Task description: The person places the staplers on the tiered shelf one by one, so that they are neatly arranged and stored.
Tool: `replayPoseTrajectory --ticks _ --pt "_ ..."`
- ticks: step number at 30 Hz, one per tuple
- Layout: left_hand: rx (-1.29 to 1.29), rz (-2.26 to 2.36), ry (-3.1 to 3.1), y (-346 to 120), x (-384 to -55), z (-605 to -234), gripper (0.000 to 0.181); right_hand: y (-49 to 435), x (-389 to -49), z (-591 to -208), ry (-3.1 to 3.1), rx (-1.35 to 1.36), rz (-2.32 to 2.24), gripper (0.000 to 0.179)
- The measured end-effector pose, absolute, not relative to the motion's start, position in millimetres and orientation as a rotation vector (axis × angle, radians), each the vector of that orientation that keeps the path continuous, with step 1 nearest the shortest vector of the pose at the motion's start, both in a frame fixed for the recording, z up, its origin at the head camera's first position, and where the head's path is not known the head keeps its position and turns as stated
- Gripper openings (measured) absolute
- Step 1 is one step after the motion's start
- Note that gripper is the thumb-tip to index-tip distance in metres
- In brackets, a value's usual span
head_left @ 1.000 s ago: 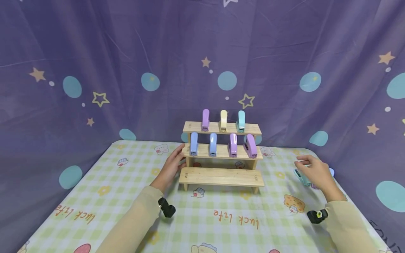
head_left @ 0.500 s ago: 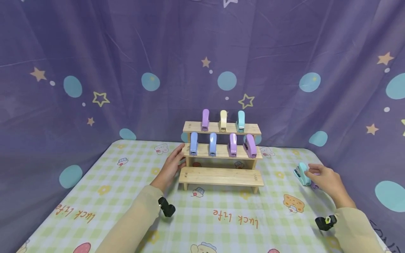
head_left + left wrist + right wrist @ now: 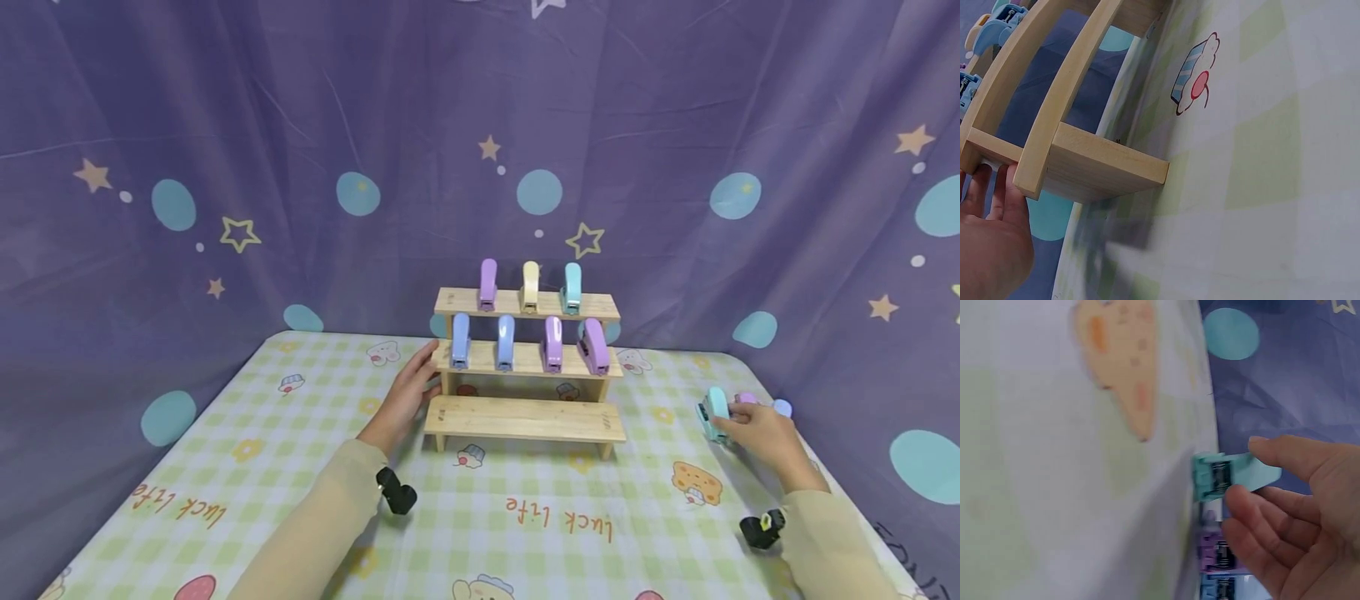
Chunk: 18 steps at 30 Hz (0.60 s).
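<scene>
A teal stapler point(image 3: 714, 410) stands on the table at the right. My right hand point(image 3: 772, 437) pinches it, with the thumb on one side and fingertips on the other in the right wrist view. A purple stapler point(image 3: 1213, 552) and a blue stapler point(image 3: 1219, 587) stand close beside it, partly hidden by the fingers. At the left end of a three-tier wooden display shelf point(image 3: 525, 419), my left hand point(image 3: 405, 396) touches the middle tier's end with fairly straight fingers. In the left wrist view its fingertips point(image 3: 1013, 181) lie against the wood.
On the top tier stand a purple stapler point(image 3: 487, 285), a yellow stapler point(image 3: 530, 287) and a teal stapler point(image 3: 572, 288). Blue and purple staplers line the middle tier; the lowest tier is bare wood. A checked tablecloth point(image 3: 300, 467) covers the table before a purple curtain point(image 3: 375, 125).
My right hand first drew back to the right over the staplers, then came in and took hold of the teal stapler, which has shifted slightly. The left hand stays at the shelf.
</scene>
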<state>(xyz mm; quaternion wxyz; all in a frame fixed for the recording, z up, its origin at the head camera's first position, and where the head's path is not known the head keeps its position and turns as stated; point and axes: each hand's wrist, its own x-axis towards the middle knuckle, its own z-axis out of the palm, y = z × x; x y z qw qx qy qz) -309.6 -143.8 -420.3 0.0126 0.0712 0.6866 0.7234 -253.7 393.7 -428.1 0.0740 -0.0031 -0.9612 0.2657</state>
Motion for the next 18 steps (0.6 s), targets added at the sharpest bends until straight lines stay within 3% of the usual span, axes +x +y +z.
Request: replayPoseTrajectory --ticks 8,18 --pt "0.222 2.271 2.128 -143.2 -308.7 -419.4 0.051 388.5 -256.3 -432.1 -2.935 -0.044 0.802 0.037" --pt "0.229 2.264 2.140 -143.5 -308.1 -419.7 0.051 386.1 -255.6 -430.8 -2.966 -0.054 0.858 0.044"
